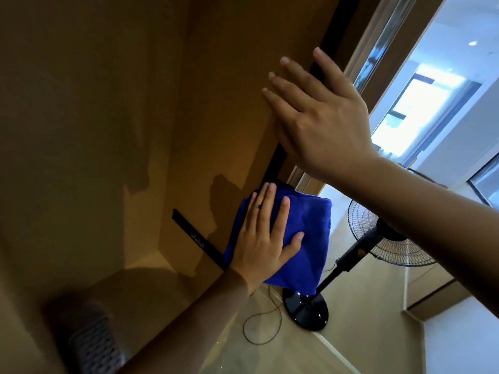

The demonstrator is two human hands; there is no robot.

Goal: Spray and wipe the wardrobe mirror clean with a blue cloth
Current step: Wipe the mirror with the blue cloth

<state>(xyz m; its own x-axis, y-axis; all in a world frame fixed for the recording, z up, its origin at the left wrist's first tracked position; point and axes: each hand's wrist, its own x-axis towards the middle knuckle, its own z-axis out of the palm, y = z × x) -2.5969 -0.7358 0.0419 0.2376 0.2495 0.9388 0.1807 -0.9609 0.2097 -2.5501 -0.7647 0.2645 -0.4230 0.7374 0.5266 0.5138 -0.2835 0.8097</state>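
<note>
Left hand: your left hand lies flat on the blue cloth, fingers straight and spread, thumb out to the right, pressing it against the wardrobe door.
Right hand: your right hand is up higher, fingers straight and slightly fanned, palm toward the wooden wardrobe door by its dark vertical edge strip; whether it touches, you can't tell.
Blue cloth: folded, bunched under your left palm, its lower part hanging past the door edge.
Mirror: the glass at upper right shows a blurred reflection.
Handle: a black strip handle sits just left of your left hand.
Background: a black pedestal fan stands on the pale floor, its cord looped nearby.
</note>
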